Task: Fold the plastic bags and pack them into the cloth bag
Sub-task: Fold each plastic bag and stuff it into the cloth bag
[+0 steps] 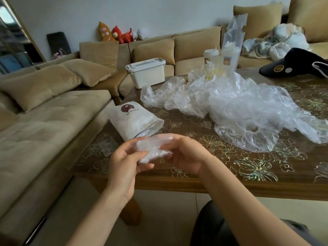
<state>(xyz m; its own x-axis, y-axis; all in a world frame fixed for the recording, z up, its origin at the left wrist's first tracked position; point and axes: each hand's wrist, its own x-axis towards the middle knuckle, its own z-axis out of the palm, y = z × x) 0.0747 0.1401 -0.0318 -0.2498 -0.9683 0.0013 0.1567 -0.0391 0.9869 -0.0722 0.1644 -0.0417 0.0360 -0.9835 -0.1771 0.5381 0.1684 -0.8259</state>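
Both hands are holding one folded plastic bag (154, 148) just above the near edge of the tabletop (221, 167). The left hand (124, 160) is pinching its left end between thumb and curled fingers, while the right hand (184, 155) is gripping the right end, fingers wrapped over the top. Just beyond them the cloth bag (134, 118) is lying on its side on the tabletop, its drawstring mouth facing the hands with clear plastic showing inside. A loose heap of crumpled plastic bags (230, 103) is spreading across the tabletop to the right, well apart from the hands
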